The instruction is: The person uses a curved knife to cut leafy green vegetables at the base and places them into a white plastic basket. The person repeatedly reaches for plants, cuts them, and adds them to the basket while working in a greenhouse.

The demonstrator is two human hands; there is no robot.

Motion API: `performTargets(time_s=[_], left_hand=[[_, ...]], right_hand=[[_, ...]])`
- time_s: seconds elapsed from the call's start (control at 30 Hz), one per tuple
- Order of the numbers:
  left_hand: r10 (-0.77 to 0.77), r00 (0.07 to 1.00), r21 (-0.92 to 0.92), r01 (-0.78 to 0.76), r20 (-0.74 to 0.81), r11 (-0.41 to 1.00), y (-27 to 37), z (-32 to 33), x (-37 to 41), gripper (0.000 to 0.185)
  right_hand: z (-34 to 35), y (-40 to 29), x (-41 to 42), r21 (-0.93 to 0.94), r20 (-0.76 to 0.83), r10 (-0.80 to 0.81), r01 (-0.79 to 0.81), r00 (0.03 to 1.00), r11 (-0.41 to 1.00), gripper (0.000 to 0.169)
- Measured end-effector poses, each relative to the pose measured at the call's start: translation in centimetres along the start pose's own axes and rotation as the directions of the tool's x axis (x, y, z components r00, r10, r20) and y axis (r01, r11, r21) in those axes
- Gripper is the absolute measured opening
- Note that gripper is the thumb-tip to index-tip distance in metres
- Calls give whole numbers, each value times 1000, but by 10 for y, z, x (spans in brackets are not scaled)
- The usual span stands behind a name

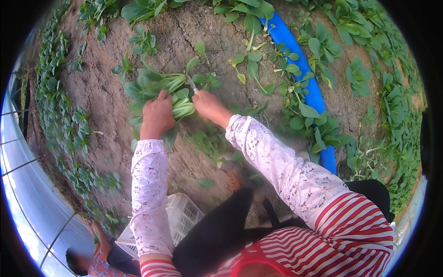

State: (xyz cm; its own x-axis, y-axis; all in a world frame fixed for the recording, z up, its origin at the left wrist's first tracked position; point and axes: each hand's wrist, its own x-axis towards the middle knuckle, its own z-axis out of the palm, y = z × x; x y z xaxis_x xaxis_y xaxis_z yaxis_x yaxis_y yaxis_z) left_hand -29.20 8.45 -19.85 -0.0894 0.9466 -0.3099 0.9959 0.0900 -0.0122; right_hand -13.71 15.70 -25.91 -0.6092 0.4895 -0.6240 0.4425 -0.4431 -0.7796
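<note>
My left hand (158, 112) rests on a bunch of bok choy (183, 108), its fingers closed over the plants. The pale green stems point right and the broad leaves fan out to the left. Just right of the stems is my right hand (207, 104), gripping a small knife (190, 82) by its light handle. The curved metal blade points up and away, close to the cut-looking stem ends of the upper plant. Both forearms wear floral sleeve covers. My left palm hides part of the bunch.
A blue hose (294, 52) runs along the soil on the right, partly under leaves. Loose leaves (254, 69) lie beside it. A white plastic crate (183, 214) stands by my leg. Another person (104, 249) is at lower left. Rows of greens (52, 93) grow on both sides.
</note>
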Motion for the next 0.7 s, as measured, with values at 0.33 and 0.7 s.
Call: performTargets(time_s=[0.33, 0.7], left_hand=[[-132, 991, -613, 124, 34, 780, -13, -60, -55, 60], [-235, 970, -970, 3, 62, -245, 26, -52, -138, 83]], right_hand=[[-25, 18, -22, 136, -383, -276, 349, 881, 927, 19], [-31, -53, -53, 89, 245, -557, 554, 793, 828, 35]])
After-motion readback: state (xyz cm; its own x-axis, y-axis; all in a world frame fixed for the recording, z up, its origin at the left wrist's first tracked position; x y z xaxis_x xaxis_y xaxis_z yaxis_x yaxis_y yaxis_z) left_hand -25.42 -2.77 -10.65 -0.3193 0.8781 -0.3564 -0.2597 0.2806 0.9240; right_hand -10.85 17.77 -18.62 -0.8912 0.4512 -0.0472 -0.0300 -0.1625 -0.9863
